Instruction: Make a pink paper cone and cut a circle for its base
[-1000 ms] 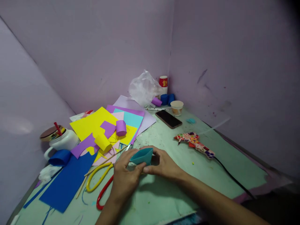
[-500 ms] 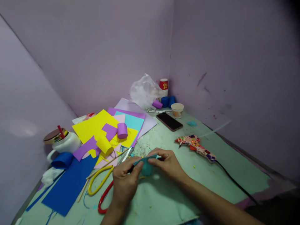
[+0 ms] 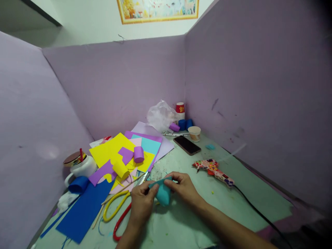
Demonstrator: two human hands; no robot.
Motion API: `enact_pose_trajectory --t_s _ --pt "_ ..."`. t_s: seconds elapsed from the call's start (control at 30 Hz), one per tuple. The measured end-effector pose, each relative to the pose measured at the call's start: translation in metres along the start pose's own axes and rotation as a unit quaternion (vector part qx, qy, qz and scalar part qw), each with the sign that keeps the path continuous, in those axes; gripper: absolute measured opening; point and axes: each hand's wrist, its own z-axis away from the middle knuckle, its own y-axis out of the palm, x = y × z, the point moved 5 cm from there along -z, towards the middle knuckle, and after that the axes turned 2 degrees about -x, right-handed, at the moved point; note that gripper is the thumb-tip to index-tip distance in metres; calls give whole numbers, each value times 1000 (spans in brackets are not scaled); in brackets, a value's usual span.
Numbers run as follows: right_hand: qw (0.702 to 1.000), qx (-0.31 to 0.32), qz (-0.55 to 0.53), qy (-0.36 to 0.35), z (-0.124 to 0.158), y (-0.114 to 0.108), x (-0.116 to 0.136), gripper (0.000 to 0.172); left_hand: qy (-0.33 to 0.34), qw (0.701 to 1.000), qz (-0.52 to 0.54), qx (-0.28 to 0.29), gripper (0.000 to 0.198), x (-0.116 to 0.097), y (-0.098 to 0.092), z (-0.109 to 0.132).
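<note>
Between both hands is a teal foam sheet piece (image 3: 163, 194), its upper edge pinched at two ends and its lower part curving down in a rounded bulge. My left hand (image 3: 143, 200) grips the left end between thumb and fingers. At the right end, my right hand (image 3: 181, 186) pinches the same edge. Scissors (image 3: 116, 205) with one yellow and one red handle loop lie beside my left hand, partly hidden by it. To the right of my right hand rests a flower-patterned glue gun (image 3: 212, 170) with a clear glue stick.
Foam sheets, yellow (image 3: 110, 148) and blue (image 3: 84, 211), lie at left with rolled purple (image 3: 138, 154) and yellow (image 3: 121, 169) pieces. A white mug (image 3: 84, 166) stands far left. Behind are a phone (image 3: 187, 145), a paper cup (image 3: 194, 134) and a plastic bag (image 3: 160, 116). Purple partitions surround the table.
The head view has tilted up, so a framed picture above the partition now shows. The teal foam has turned, showing more of its rounded lower part. Both hands keep their pinch.
</note>
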Motion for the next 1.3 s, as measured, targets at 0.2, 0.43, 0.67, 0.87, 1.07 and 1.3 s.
enact_pose_trajectory --t_s 0.2,0.43,0.67,0.87,1.07,1.3 --pt "1000 -21 -11 6 -1 -2 5 20 -20 999 24 37 25 7 8 2" --pt "998 -55 -11 13 2 -5 6 19 -48 996 32 63 14 7 19 4" --pt "998 -59 -4 15 1 -6 6 21 -40 998 35 23 22 15 14 4" --pt "999 -35 -3 28 0 -5 0 25 -59 997 41 -17 30 19 7 5" --pt "996 77 1 38 4 8 -3 39 -98 992 73 -20 37 18 4 3" --pt "991 114 -12 72 6 10 -6 37 -114 989 96 -16 34 18 4 1"
